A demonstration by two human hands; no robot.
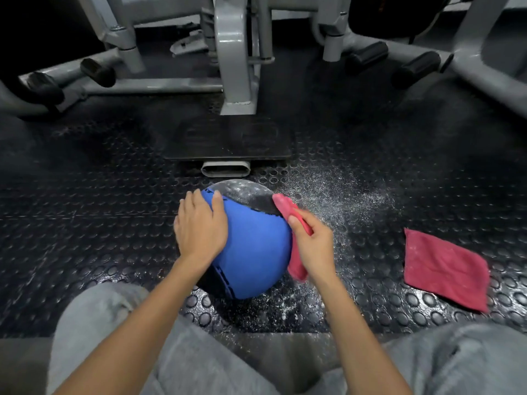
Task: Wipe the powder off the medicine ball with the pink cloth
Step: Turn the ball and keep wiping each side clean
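The big round medicine ball (251, 252), blue rubber with black parts, sits on the black rubber floor (99, 195), which is covered in little round bumps. The ball is right in front of the person's knees in grey trousers (99, 323). Its far black part is dusty with white powder.

The left hand (199, 226) lies flat on the ball's left side with the fingers spread out and holding nothing. The right hand (313, 243) is curled round a bunched soft pink cloth (288, 206). It presses the cloth onto the ball's right side, at the edge of the dusty part.

More white powder (342, 195) is scattered on the floor just right of the ball. A second pink cloth (445, 269) lies flat on the floor farther right, apart from the ball.

Behind the ball is a flat black plate (228, 138) with raised marks too dim to read. The grey metal gym machine frame (233, 67) stands on it.
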